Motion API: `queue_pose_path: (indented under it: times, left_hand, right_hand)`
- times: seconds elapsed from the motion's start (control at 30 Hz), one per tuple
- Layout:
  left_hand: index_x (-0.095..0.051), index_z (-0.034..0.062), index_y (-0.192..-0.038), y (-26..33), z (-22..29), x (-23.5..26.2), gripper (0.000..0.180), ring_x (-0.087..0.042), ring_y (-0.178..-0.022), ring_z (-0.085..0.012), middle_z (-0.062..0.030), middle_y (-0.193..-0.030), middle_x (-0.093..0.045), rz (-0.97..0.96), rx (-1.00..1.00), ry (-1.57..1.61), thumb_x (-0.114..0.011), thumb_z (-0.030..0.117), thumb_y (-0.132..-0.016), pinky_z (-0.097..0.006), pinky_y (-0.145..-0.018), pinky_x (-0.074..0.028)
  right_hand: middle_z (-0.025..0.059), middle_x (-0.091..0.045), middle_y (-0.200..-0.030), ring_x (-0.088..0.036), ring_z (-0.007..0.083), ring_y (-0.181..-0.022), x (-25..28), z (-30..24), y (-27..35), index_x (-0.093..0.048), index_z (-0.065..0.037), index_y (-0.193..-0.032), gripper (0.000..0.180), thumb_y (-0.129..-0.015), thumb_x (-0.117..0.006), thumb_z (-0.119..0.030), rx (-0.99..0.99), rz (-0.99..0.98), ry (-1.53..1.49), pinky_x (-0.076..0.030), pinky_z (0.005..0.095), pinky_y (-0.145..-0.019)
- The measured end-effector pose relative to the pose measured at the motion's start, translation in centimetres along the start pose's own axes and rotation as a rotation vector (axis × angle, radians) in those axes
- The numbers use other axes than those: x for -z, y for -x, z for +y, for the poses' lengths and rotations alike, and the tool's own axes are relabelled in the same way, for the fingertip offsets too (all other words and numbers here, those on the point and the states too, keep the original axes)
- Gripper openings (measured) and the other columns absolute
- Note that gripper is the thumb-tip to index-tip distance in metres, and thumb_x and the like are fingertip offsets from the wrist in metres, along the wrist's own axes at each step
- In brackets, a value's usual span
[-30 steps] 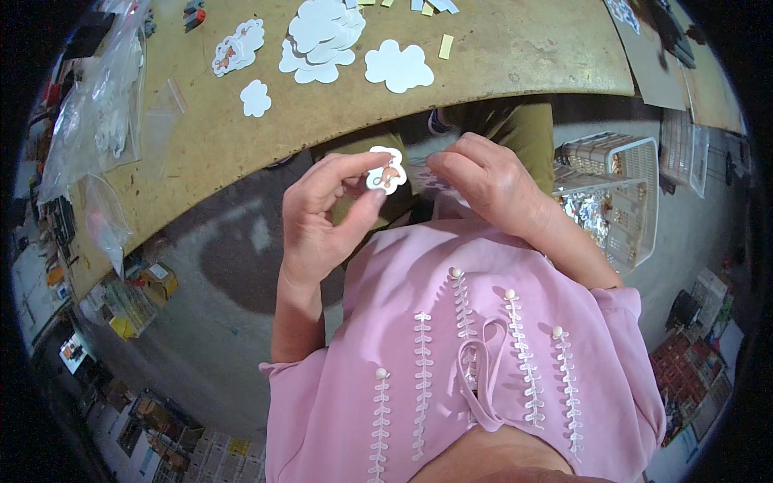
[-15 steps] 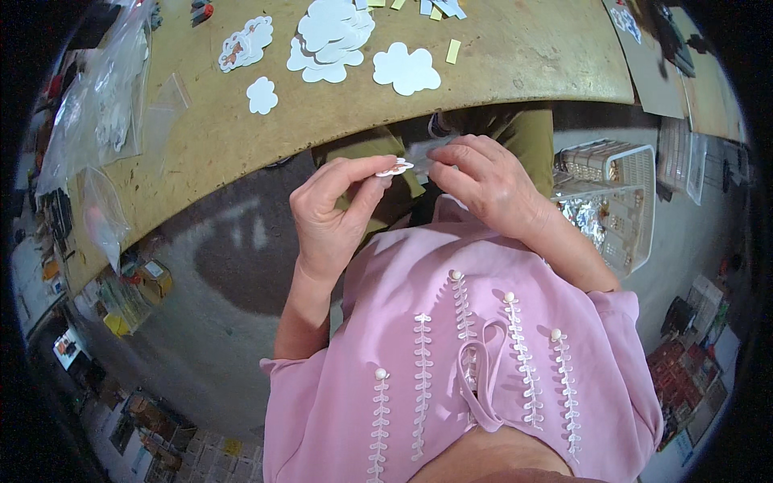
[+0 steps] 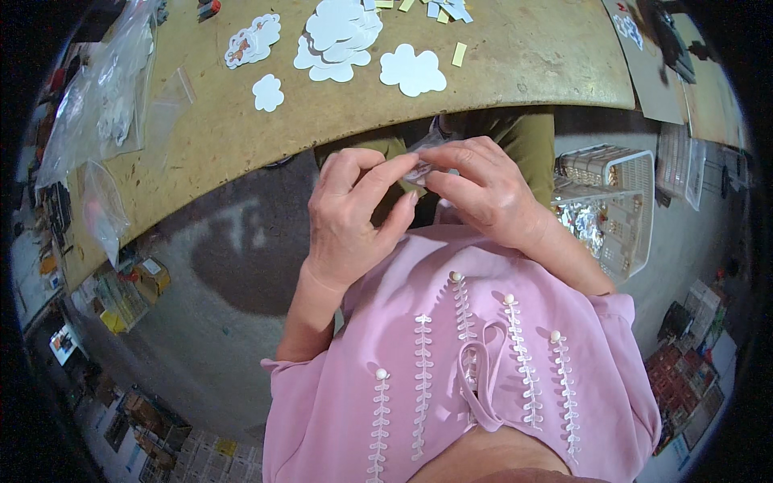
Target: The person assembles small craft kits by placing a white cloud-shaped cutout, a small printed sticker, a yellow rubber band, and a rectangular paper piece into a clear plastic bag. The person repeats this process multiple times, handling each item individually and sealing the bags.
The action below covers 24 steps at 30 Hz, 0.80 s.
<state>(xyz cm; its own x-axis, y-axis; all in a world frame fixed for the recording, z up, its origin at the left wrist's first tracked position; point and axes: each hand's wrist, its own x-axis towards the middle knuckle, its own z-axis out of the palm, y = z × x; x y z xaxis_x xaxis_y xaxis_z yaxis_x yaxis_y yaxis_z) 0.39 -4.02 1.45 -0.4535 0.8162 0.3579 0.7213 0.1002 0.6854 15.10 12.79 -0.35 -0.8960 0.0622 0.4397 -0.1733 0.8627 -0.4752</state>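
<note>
In front of my lap, my right hand point(image 3: 487, 181) pinches a small clear plastic bag point(image 3: 427, 141) at its edge. A small printed card point(image 3: 418, 171) shows at the bag's mouth, seemingly inside or just behind the film; most of it is hidden by fingers. My left hand point(image 3: 346, 213) is right beside it, index fingertip against the bag and card, thumb held apart below. On the table above lie a stack of white cloud-shaped cards point(image 3: 338, 40), one large white cloud card point(image 3: 413, 70), a small one point(image 3: 268, 93) and a few printed ones point(image 3: 253, 42).
The worn table point(image 3: 515, 72) curves across the top. Clear plastic bags point(image 3: 121, 105) lie on its left side, one hanging over the edge. Yellow and blue paper strips point(image 3: 435, 10) are at the far side. A white plastic basket point(image 3: 632, 205) with shiny packets stands at right on the floor.
My left hand has moved right to the bag, bringing the printed card from outside it to its mouth. The left thumb has come away from the card. The right hand stays nearly in place.
</note>
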Motion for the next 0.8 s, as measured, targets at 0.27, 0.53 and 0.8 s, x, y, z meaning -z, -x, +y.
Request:
queue_pose_path:
  times: [0.27,0.53,0.8]
  left_hand:
    - [-0.071,0.0085,-0.086,-0.4,-1.2,0.8,0.016,-0.062,-0.086,-0.0265,-0.0051,-0.095,-0.062,-0.252,-0.117,-0.148,-0.084,0.015,-0.078,-0.042,-0.075,-0.053]
    - [-0.069,0.0074,-0.085,-1.3,-1.1,0.3,0.014,-0.064,-0.089,-0.027,-0.0054,-0.095,-0.062,-0.362,-0.101,0.001,-0.08,0.012,-0.08,-0.041,-0.077,-0.054]
    - [-0.071,0.0078,-0.085,-3.9,-0.4,0.7,0.011,-0.063,-0.088,-0.0264,-0.005,-0.091,-0.063,-0.521,-0.187,-0.062,-0.081,0.014,-0.083,-0.041,-0.079,-0.054]
  right_hand:
    - [0.0107,-0.072,-0.113,-0.071,0.0263,-0.1,-0.1,-0.2,-0.1,-0.068,-0.004,-0.1,0.023,-0.08,-0.072,-0.014,0.052,-0.023,-0.021,-0.054,0.0388,-0.086]
    - [0.0105,-0.072,-0.107,-0.071,0.0262,-0.101,0.5,0.6,0.7,-0.066,-0.004,-0.095,0.018,-0.08,-0.072,-0.012,0.062,-0.042,-0.038,-0.054,0.0401,-0.086]
    - [0.0108,-0.065,-0.091,-0.067,0.0329,-0.09,1.4,0.6,1.2,-0.064,-0.004,-0.096,0.017,-0.083,-0.074,-0.007,-0.17,-0.096,-0.263,-0.054,0.0434,-0.079]
